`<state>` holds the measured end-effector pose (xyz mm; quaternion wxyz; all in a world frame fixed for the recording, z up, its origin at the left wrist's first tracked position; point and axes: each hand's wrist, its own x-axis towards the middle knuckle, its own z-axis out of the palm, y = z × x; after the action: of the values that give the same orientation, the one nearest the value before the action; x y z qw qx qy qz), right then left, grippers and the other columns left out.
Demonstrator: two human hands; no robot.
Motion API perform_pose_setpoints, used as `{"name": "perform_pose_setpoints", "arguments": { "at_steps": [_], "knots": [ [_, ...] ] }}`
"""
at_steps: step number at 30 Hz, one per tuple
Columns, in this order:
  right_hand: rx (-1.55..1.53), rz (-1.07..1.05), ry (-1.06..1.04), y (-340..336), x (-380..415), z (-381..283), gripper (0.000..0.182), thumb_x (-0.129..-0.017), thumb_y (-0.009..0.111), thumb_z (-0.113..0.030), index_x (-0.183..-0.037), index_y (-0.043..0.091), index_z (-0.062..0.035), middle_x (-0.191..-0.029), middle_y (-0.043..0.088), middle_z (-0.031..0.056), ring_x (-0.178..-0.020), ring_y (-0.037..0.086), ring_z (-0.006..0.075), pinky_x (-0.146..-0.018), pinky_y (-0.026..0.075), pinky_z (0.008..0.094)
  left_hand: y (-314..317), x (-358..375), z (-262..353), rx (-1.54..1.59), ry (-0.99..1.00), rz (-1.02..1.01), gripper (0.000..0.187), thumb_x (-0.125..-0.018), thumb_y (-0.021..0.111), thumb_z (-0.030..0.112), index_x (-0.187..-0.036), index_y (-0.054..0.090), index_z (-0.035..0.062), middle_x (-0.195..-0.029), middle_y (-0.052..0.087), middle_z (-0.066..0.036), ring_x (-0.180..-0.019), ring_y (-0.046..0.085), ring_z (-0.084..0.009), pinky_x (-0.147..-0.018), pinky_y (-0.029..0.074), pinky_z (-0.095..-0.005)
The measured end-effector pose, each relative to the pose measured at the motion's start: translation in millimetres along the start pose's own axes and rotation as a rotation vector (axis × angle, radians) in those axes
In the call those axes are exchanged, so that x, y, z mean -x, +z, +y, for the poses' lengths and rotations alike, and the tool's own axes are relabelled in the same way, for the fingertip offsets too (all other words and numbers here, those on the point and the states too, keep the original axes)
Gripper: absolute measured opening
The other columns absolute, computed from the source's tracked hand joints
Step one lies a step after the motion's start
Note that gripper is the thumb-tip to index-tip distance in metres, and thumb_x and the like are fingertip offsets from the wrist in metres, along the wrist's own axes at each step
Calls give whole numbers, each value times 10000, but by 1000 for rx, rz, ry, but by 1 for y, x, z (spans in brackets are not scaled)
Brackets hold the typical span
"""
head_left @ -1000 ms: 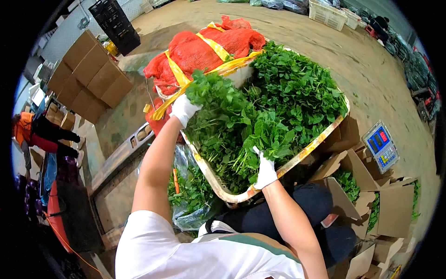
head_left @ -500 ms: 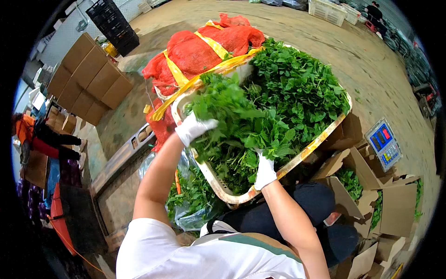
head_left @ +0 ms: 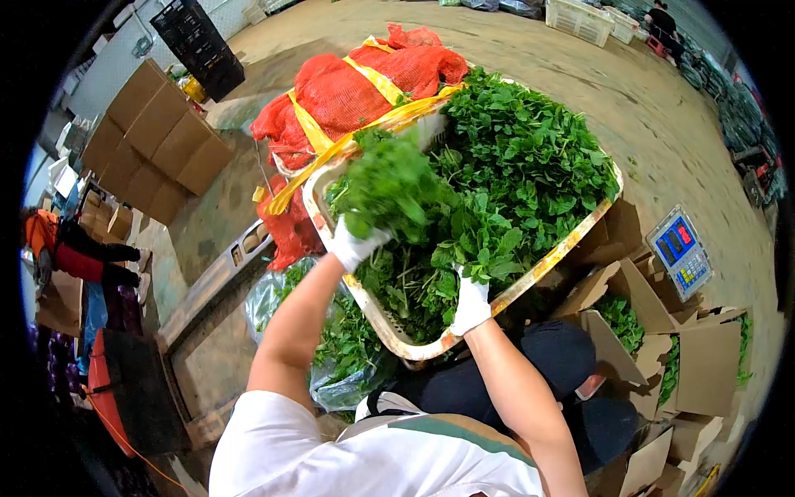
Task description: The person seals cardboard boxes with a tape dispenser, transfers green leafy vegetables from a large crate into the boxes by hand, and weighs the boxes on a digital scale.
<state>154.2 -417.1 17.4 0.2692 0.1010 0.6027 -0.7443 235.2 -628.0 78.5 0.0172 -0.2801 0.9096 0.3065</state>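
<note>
A white plastic crate [head_left: 377, 323] with a stained rim stands before me, heaped with leafy green mint [head_left: 530, 157]. My left hand [head_left: 356, 243], in a white glove, is closed on a bunch of mint [head_left: 393, 186] over the crate's left side; the leaves are smeared by motion. At the near rim, my right hand [head_left: 472, 305], gloved as well, is closed around another bunch of mint [head_left: 484, 244], whose leaves hide the fingertips. Loose stems lie in the crate between both hands.
Red mesh sacks [head_left: 352, 91] with yellow straps lie behind the crate. A plastic bag of greens [head_left: 344, 348] is at my left knee. On the right are opened cardboard boxes [head_left: 617, 348] and a digital scale display [head_left: 679, 253]. Another person [head_left: 74, 248] is at far left.
My left hand has moved slightly right and down, and its mint bunch has swung up and become more bundled. My right hand has stayed almost in place with its bunch.
</note>
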Motion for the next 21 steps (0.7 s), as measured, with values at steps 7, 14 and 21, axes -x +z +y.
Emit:
{"name": "perform_pose_setpoints", "arguments": {
  "at_steps": [7,14,21],
  "knots": [
    [-137,-97,-9,-2,-20,26,278,-820,609,-160,-1064,561,-35,-996,584,35,-817,537,158,-706,463,303,-38,26,-7,1330,-86,-43,362,-789,560,176,-1108,548,5,-1006,620,-103,-888,610,-210,-780,515,-351],
    [-100,-142,34,4,4,-11,249,-829,605,-138,-1057,569,-43,-984,589,20,-817,543,150,-713,468,303,-10,51,7,1497,-111,-205,362,-711,582,105,-1058,582,0,-948,638,-88,-812,620,-194,-793,497,-327],
    [-176,-433,77,-1,39,-45,491,-753,704,-160,-1185,500,-46,-1115,567,39,-1005,535,141,-902,415,292,25,24,6,582,77,-108,381,-766,611,241,-1086,563,39,-1040,596,-96,-958,549,-236,-897,431,-373]
  ]
}}
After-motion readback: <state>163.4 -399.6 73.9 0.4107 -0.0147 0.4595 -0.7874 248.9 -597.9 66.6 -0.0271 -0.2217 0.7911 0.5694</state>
